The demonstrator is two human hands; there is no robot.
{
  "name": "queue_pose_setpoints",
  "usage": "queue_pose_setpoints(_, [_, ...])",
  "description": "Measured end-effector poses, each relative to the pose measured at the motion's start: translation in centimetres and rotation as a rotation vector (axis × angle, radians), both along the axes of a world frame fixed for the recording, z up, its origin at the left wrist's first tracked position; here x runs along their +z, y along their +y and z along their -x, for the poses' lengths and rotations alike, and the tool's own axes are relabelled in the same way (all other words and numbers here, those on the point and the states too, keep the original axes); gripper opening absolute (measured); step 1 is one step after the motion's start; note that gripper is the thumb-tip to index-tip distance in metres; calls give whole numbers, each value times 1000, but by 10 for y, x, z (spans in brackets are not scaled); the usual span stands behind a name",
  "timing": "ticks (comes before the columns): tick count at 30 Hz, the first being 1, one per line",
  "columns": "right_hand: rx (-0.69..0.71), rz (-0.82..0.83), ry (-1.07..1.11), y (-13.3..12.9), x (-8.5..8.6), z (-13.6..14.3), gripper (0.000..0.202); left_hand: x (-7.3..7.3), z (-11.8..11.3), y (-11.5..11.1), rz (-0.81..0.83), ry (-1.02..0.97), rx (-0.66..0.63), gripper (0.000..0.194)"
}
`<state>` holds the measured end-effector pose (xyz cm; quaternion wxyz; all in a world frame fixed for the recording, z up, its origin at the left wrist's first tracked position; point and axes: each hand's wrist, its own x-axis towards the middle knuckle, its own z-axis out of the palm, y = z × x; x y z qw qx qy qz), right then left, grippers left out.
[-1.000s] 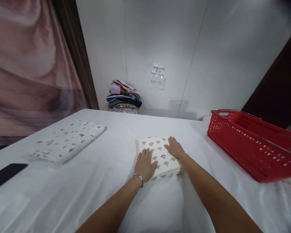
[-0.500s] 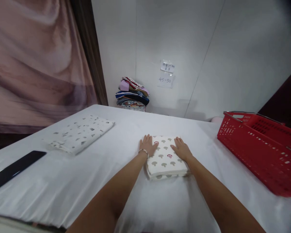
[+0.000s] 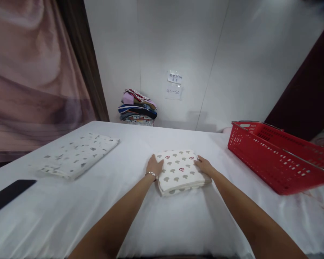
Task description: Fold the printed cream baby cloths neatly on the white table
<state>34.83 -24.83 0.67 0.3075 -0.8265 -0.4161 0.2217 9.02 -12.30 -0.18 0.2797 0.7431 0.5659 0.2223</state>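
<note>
folded cloth [image 3: 178, 174], off-white with grey-brown and red mushroom print, lies flat-folded on the white-covered table [image 3: 124, 216], directly before the person, between both hands. three red mushrooms now show; half a second ago only two, a palm covering the rest.

left hand [image 3: 153, 167], bracelet [image 3: 151, 175] at its wrist: on the cloth's left edge, thumb over the top. right hand [image 3: 205, 167]: on the right edge, thumb likewise on top. earlier both lay spread flat on the upper face; now the fingers are off it, down at the sides and mostly hidden. cannot tell whether either pinches the layers.

further out, left: second folded cloth [image 3: 81, 158], grey-spotted; nearer the person, a flat black object [image 3: 12, 194]. right: red basket [image 3: 267, 162], well apart from the cloth. beyond the table: clothes stack [image 3: 137, 109], wall notes [image 3: 173, 90], one reading 45-50.
</note>
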Motion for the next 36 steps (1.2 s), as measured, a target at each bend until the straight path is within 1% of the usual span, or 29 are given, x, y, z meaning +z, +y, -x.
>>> queue_pose_setpoints(3, [-54, 45, -7, -18, -4, -10, 66, 6, 8, -2, 168, -97, 30, 68])
queue_pose_setpoints(5, [-82, 64, -14, -24, -4, -13, 64, 10, 11, 0, 271, -142, 54, 73])
queue_pose_setpoints(8, [-92, 105, 26, -26, -3, -16, 52, 13, 13, 2, 352, -165, 73, 77])
queue_pose_setpoints(10, [-90, 144, 123, -26, -1, -16, 46, 13, 15, 2, 400, -186, 62, 68])
queue_pose_setpoints(13, [-97, 165, 268, -26, 3, -16, 50, 13, 17, -1, 466, -218, 19, 53])
queue_pose_setpoints(15, [-86, 169, 319, -27, 6, -15, 51, 13, 18, -4, 481, -222, 14, 52])
queue_pose_setpoints(17, [-66, 178, 384, -30, 10, -13, 48, 12, 18, -5, 463, -212, 32, 57])
queue_pose_setpoints(19, [-62, 155, 478, -35, 14, -10, 42, 13, 16, -5, 412, -185, 55, 64])
queue_pose_setpoints(21, [-63, 98, 573, -42, 16, -4, 37, 17, 15, -3, 340, -162, 62, 68])
queue_pose_setpoints(24, [-40, 40, 655, -57, 9, 11, 33, 26, 16, 5, 288, -182, 56, 74])
queue_pose_setpoints(26, [-16, 45, 663, -66, 0, 22, 34, 32, 19, 10, 307, -187, 80, 76])
queue_pose_setpoints(28, [-8, 53, 658, -73, -8, 31, 35, 34, 25, 12, 331, -160, 115, 76])
queue_pose_setpoints(31, [-16, 49, 654, -77, -12, 37, 35, 29, 34, 11, 355, -146, 118, 74])
queue_pose_setpoints(33, [-14, 52, 657, -77, -10, 38, 36, 23, 40, 8, 399, -190, 89, 71])
queue_pose_setpoints(36, [8, 74, 679, -77, -5, 37, 38, 16, 50, 6, 516, -254, 22, 66])
